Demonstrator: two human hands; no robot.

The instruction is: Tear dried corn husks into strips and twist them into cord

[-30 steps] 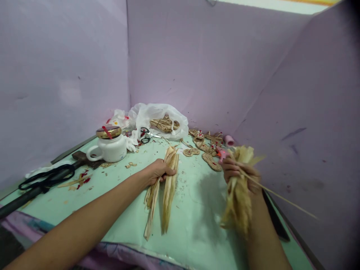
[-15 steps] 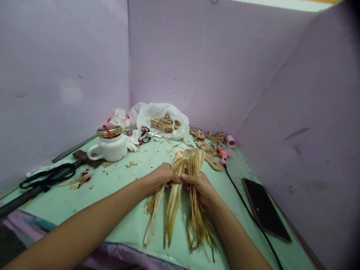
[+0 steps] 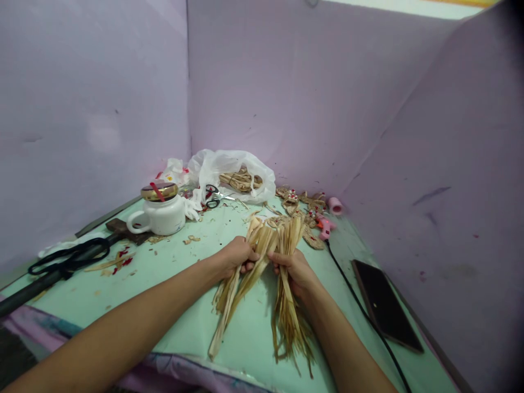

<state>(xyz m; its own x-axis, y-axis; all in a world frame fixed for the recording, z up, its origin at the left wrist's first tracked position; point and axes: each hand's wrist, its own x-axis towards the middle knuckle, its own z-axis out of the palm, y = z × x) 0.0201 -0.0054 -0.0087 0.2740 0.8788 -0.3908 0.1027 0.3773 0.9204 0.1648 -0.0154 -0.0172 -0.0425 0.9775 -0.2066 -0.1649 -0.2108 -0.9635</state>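
Observation:
My left hand (image 3: 234, 255) is closed round a bunch of dried husk strips (image 3: 231, 292) that lies on the pale green table (image 3: 164, 284). My right hand (image 3: 295, 268) is closed round a second, finer bunch of dried strips (image 3: 289, 319). The two bunches meet at their upper ends (image 3: 278, 234), side by side, between my hands. Their lower ends fan out toward the table's near edge.
A white lidded mug (image 3: 160, 210), small scissors (image 3: 213, 197) and a plastic bag of woven pieces (image 3: 237, 177) stand at the back. Large black scissors (image 3: 67, 259) lie left. A pink glue gun (image 3: 325, 225), its black cord (image 3: 360, 311) and a dark phone (image 3: 385, 308) lie right.
My right hand has brought its bunch from the right side over to the left hand's bunch. The left bunch has been lifted slightly and angled toward it.

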